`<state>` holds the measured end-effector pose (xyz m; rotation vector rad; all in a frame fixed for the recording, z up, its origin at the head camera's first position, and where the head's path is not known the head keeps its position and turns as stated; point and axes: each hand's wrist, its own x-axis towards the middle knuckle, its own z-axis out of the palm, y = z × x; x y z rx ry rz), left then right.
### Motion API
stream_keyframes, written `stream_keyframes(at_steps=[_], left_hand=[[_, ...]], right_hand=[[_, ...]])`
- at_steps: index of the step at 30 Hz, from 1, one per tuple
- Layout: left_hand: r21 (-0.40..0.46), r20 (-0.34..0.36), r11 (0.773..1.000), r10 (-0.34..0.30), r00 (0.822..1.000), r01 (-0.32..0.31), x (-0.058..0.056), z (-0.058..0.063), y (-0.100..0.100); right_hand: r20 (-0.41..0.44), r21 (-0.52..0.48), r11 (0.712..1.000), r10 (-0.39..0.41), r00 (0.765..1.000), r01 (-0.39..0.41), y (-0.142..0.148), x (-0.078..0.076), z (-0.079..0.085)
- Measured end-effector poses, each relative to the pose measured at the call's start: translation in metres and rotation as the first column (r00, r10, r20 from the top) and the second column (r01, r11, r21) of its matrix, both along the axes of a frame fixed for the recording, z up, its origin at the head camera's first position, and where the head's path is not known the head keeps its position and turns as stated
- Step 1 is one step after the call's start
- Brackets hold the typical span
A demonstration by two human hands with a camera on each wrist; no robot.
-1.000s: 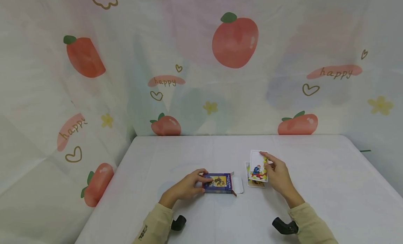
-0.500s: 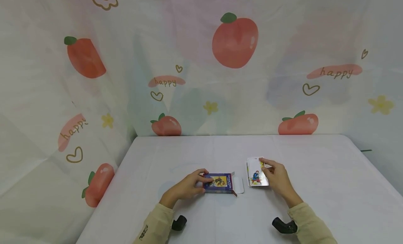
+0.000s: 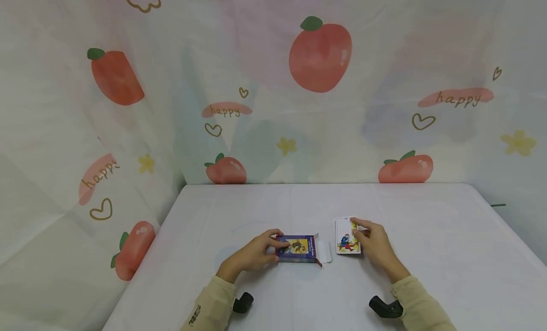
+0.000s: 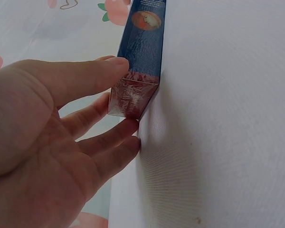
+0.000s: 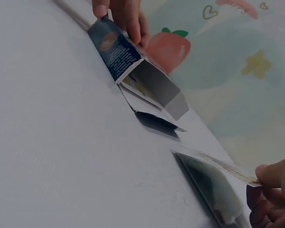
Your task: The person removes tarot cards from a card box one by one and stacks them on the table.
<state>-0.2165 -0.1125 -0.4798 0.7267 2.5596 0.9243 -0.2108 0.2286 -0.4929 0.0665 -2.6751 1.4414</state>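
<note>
My left hand holds the closed end of a dark blue card box lying on the table, thumb on one side and fingers on the other. The box's open end faces right, its white flap folded out. Inside, a card with a coloured picture shows in the right wrist view. My right hand pinches the right edge of a picture card between thumb and fingers. That card slants just above a small pile of cards on the table; from the head it hides the pile almost wholly.
A white cloth covers the table. Behind it hangs a printed backdrop with fruit and hearts. A black curved piece sits by each sleeve, one at the left and one at the right.
The card in my right hand has come down and slightly left, onto line with the pile, which it now covers. My left hand and the box have stayed in place.
</note>
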Motion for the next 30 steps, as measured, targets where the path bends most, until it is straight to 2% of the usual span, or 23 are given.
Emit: stream_keyframes(at_steps=[5, 17, 20, 27, 30], left_hand=[[-0.004, 0.0, 1.0, 0.0, 1.0, 0.0, 0.0, 0.0, 0.0], [-0.005, -0.002, 1.0, -0.005, 1.0, 0.005, 0.0, 0.001, 0.0], [-0.003, -0.004, 1.0, -0.006, 1.0, 0.006, 0.0, 0.0, 0.0], [0.003, -0.007, 1.0, -0.01, 1.0, 0.01, 0.0, 0.0, 0.0], [0.002, -0.008, 1.0, -0.011, 1.0, 0.011, 0.0, 0.0, -0.001]], right_hand=[[0.03, -0.02, 0.998, 0.054, 0.998, -0.053, 0.003, -0.001, 0.001], [0.075, -0.029, 0.996, 0.086, 0.993, -0.084, 0.004, 0.001, 0.003], [0.057, -0.006, 0.997, 0.082, 0.995, -0.081, 0.004, 0.0, 0.0], [0.024, 0.152, 0.987, 0.049, 0.999, -0.052, 0.002, 0.0, -0.007], [0.002, 0.179, 0.983, 0.035, 0.999, -0.035, 0.001, 0.001, -0.007]])
